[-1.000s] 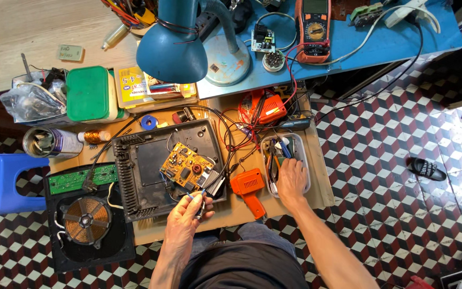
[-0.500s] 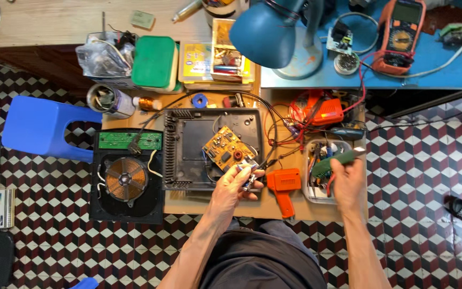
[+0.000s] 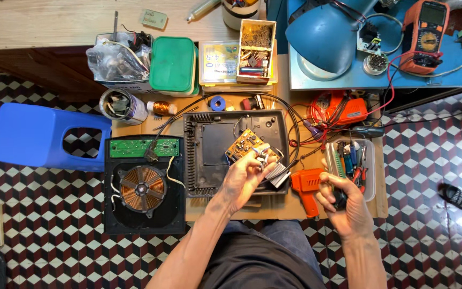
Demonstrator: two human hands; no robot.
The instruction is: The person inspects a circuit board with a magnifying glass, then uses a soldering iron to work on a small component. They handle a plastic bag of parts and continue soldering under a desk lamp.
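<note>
My left hand (image 3: 246,175) pinches the edge of a yellow circuit board (image 3: 245,145) with a silver heat sink (image 3: 278,174), held over the black plastic appliance base (image 3: 209,155). My right hand (image 3: 344,203) grips a green-handled tool (image 3: 336,163), lifted just in front of the clear tool tray (image 3: 370,182). An orange glue-gun-shaped tool (image 3: 306,184) lies between my two hands. To the left lies the appliance's other half (image 3: 143,187), with a copper coil and a green control board (image 3: 143,147).
A blue lamp (image 3: 324,33) and an orange multimeter (image 3: 426,32) stand on a blue bench. A green-lidded box (image 3: 172,63), parts box (image 3: 256,44), metal can (image 3: 120,106) and tangled wires sit behind. A blue stool (image 3: 44,136) is at left, on checkered floor.
My right hand has taken the green-handled tool out of the tray and drawn it toward me. My left hand stays on the circuit board. The camera has shifted left.
</note>
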